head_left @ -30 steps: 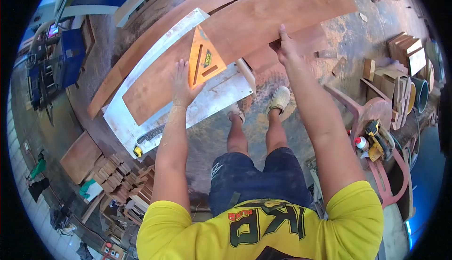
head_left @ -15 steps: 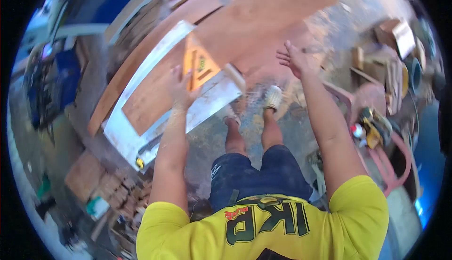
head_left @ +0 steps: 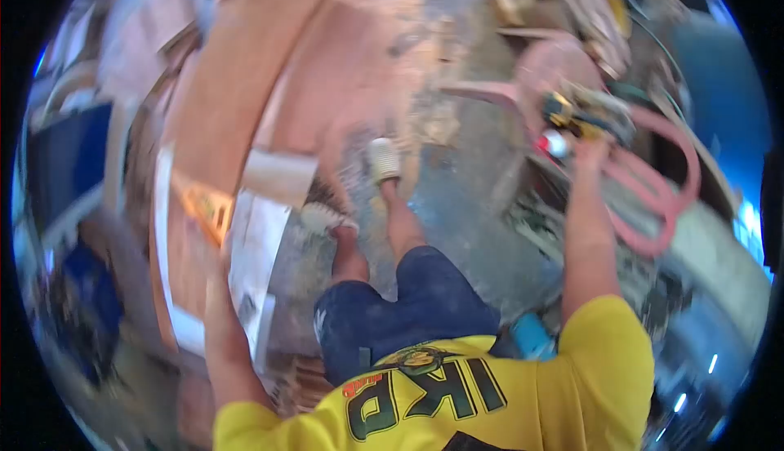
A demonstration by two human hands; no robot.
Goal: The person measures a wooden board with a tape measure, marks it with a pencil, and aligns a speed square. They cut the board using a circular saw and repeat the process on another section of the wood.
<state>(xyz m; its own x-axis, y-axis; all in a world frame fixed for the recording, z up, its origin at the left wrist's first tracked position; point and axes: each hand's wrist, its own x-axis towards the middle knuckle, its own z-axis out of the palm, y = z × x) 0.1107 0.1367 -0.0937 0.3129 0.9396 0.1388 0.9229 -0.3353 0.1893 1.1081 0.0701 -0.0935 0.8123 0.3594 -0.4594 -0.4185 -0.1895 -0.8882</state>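
Note:
My left hand [head_left: 216,265] is low over the frame of white-faced boards [head_left: 257,259], right beside an orange triangular square [head_left: 208,210]. Blur hides its fingers, so I cannot make out whether they grip the square. On the right, my right hand [head_left: 594,151] reaches to a yellow-and-black tool [head_left: 576,120], apparently a power tool, lying on a pink plastic chair [head_left: 686,153]. Its fingers are blurred against the tool, and a grip cannot be made out. A small red-and-white object [head_left: 554,144] sits just left of that hand.
Large curved brown wooden panels [head_left: 237,67] stretch away at upper left. Sawdust and scraps litter the concrete floor [head_left: 469,206]. Wood offcuts [head_left: 588,18] are piled at upper right, near a big blue drum-like shape [head_left: 706,84]. A light-blue object [head_left: 532,337] lies beside my shorts.
The view has swung right, so the boards and square appear further left. My right hand, held open in mid-air before, is now at the tool on the chair. My left hand stays near the square.

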